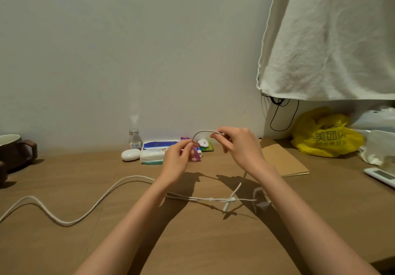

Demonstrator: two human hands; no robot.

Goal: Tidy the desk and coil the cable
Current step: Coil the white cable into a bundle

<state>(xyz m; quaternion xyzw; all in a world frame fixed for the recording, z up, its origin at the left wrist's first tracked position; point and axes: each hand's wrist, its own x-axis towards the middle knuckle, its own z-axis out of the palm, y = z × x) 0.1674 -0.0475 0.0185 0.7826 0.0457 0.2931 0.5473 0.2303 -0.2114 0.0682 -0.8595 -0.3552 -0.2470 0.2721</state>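
While the left hand [178, 157] and right hand [239, 144] each pinch the white cable [204, 132] above the desk [64, 242] (most of it trails leftward), even loops and light tension would serve best.

The cable [136, 177] is a white braided cord, uncoiled. A doubled run snakes over the surface [192, 242] from the near left edge toward the middle, ending in thin strands with small white clips. One short stretch is raised in an arch, pinched between left grip [177, 161] and right grip [241, 146]. From the right one a length hangs down to a white plug end beside the clips.
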